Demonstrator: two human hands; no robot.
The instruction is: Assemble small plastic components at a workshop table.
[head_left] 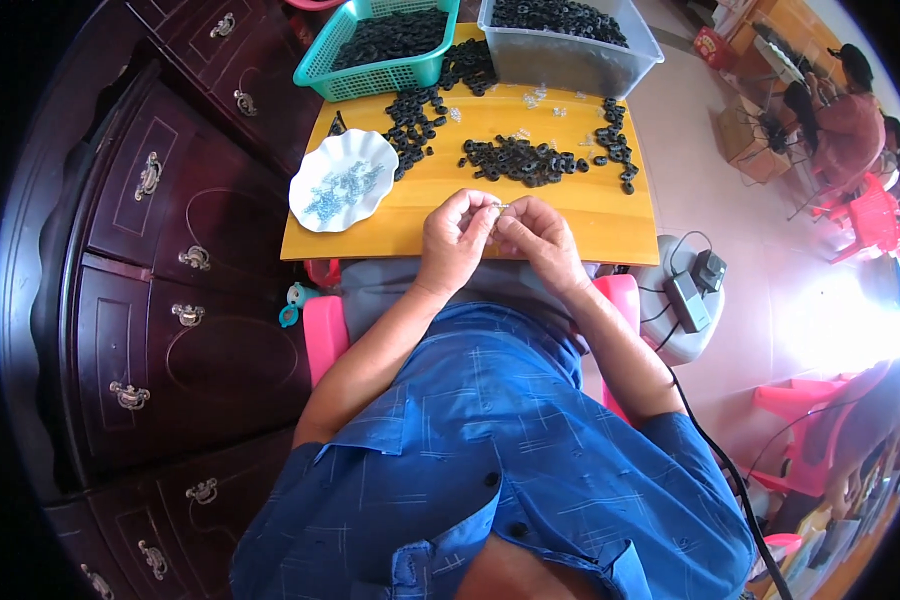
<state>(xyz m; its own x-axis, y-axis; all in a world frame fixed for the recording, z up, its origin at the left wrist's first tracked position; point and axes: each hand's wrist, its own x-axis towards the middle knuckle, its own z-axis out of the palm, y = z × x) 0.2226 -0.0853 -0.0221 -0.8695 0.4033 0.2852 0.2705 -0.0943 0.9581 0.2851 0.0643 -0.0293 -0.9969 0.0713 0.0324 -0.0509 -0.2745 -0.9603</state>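
My left hand and my right hand meet over the front edge of the yellow table. Thumbs and fingertips of both are pinched together on a small, thin, silvery piece, mostly hidden by the fingers, so its kind does not show. Just beyond my hands lies a loose pile of small black ring-like parts. To the left of my left hand stands a white scalloped dish holding many small, thin, clear or silvery pieces.
Toward the back are a green basket and a clear plastic tub, both full of black parts. More black parts lie at the right edge. Dark wooden cabinets line the left. Black devices with cables rest on a stool at right.
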